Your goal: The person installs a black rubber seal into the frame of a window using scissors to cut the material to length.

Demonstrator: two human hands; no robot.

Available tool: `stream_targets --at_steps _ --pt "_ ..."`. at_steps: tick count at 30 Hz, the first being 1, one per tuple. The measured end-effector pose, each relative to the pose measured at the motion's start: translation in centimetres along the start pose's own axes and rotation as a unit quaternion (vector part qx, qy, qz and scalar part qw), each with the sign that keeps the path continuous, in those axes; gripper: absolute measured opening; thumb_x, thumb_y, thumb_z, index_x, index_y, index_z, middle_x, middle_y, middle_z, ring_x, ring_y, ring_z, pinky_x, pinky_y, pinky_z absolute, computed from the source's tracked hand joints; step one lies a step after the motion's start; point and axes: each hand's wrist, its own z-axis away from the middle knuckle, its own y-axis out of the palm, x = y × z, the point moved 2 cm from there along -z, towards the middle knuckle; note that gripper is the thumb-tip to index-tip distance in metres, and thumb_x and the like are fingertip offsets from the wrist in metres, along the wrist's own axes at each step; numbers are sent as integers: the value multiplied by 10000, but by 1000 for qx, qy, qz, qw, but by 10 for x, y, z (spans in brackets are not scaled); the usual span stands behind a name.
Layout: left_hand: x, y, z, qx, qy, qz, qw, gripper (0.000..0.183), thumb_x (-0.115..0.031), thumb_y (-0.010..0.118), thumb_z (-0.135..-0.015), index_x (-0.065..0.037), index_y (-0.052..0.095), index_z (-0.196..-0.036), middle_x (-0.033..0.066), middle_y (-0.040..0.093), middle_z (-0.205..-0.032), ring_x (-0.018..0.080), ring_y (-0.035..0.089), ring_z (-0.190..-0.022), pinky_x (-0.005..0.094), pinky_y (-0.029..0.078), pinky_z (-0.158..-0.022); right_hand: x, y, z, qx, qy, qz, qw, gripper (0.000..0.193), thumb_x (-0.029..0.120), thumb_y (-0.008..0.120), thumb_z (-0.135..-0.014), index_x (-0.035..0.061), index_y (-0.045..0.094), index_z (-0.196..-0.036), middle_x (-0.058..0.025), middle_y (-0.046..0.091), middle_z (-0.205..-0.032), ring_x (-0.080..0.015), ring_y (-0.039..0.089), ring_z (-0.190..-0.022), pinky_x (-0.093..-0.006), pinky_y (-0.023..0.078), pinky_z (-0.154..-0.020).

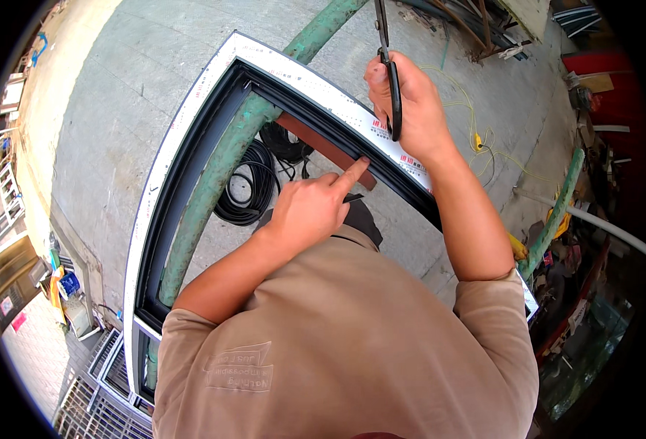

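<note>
A window frame [185, 121] covered in white film with red print stands in front of me, dark on its inner side. Along its inner edge runs a black rubber seal [314, 115]. With my left hand [307, 208] I touch this edge with the tip of an outstretched index finger; the other fingers are curled and appear to hold nothing. Above the frame's right part, my right hand [419, 110] is closed round black-handled scissors [394, 95], their blades pointing away from me. The blade tips are cut off by the picture's top edge.
Green round poles [224, 172] pass beneath the frame. Coils of black strip or cable [248, 192] lie on the concrete below, near a reddish-brown bar [326, 146]. A yellow cord [476, 143] crosses the ground at right. Metal grilles [92, 399] lie at lower left.
</note>
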Motion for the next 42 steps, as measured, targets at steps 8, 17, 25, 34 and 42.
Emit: stream_targets --at_steps 8,17,25,34,42 --pt "22 -13 33 -26 -261 339 904 430 -83 681 -1015 -65 646 -1442 88 716 -928 161 655 -833 326 544 -829 -4 0 0 5 3 -1 1000 497 499 711 -1085 3 732 -1106 -88 748 -888 -152 662 -831 -353 540 -759" --pt "16 -35 30 -144 -316 342 873 444 -88 696 -1029 -32 618 -1463 52 694 -925 122 612 -854 322 515 -845 11 7 9 -10 -41 51 998 325 332 820 -1023 66 633 -1003 39 584 -730 -50 528 -611 -244 396 -558" --pt "-4 -47 33 -233 -277 239 901 463 -117 710 -1019 -18 610 -1459 140 719 -870 279 704 -785 405 541 -749 29 35 48 92 -59 -14 994 300 235 882 -940 54 643 -926 21 616 -717 -46 514 -649 -279 420 -572" --pt "-17 -40 44 -228 -260 237 908 496 -110 674 -993 -15 575 -1470 198 764 -989 375 766 -925 441 586 -842 27 60 75 195 -31 -55 979 282 165 881 -901 33 635 -937 -40 734 -809 -75 586 -714 -290 499 -651" --pt "-15 -25 63 -222 -186 422 859 258 -141 654 -1108 7 637 -1319 14 699 -955 89 631 -878 287 524 -794 40 57 78 203 -25 -75 976 234 40 816 -948 34 585 -984 -66 743 -909 -87 650 -816 -275 546 -736"
